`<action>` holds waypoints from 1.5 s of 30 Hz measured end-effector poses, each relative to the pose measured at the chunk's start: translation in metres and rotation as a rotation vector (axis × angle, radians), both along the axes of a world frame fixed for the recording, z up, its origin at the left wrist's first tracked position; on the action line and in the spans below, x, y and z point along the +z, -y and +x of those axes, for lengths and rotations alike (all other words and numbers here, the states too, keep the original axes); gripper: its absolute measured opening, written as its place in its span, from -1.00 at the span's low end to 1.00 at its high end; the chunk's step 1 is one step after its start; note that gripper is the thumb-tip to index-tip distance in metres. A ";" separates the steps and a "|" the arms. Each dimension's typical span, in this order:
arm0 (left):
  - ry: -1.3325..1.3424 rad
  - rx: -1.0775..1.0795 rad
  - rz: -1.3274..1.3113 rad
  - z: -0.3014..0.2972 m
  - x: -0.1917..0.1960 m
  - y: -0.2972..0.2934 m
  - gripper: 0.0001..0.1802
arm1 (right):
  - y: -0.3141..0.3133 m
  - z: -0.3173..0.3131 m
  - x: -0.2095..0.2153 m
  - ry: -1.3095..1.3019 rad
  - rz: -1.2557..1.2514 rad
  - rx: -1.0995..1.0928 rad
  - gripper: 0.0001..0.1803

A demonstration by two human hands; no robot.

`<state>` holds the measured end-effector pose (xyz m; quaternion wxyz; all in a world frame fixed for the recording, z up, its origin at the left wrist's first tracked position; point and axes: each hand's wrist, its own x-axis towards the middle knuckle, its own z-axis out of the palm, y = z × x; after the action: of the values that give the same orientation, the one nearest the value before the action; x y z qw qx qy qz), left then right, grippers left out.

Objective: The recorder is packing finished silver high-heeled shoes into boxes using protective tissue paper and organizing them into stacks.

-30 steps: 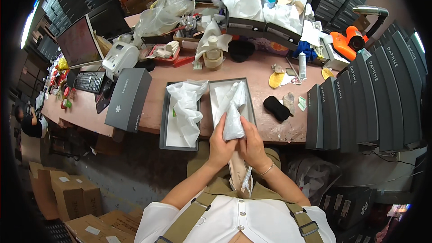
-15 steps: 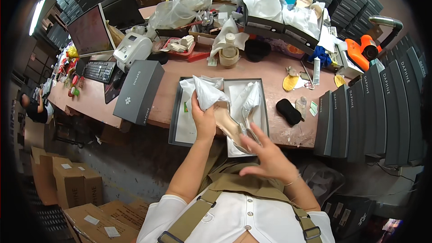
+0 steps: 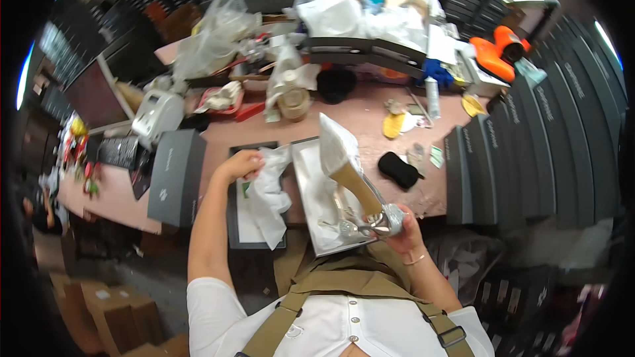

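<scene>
Your R hand [image 3: 401, 226] grips a white high-heel shoe [image 3: 344, 165] by its glittery silver heel end, low centre of frame.

Shoe's pointed, satin-smooth w/ tan sole, toe tilted up over the open box half [image 3: 311, 178] lined w/ white paper. Your L hand [image 3: 241, 164], centre-left, pinches crinkly white tissue paper [image 3: 271, 198] in the second box half [image 3: 233, 225]. Left of it a closed grey box [image 3: 175, 178]; right, a black pouch [image 3: 399, 170] on the pinkish table [image 3: 370, 116]. Tape roll [image 3: 296, 102] and clutter fill upper frame; dark box stacks [image 3: 529, 152] right.

The scene is evenly and brightly lit from above; edges are bent and darkened by fisheye distortion, and slight blur is seen throughout.
</scene>
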<state>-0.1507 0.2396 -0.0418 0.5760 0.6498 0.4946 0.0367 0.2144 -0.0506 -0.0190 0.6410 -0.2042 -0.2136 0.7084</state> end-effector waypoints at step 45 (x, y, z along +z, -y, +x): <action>0.414 -0.173 1.133 0.130 0.112 0.260 -0.40 | -0.039 -0.089 0.064 0.209 -0.119 -0.178 -0.74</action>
<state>-0.0211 -0.0201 0.0705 0.2259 0.8723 0.2214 0.3730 0.1252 -0.0117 0.0445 0.6624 -0.3325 -0.2177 0.6350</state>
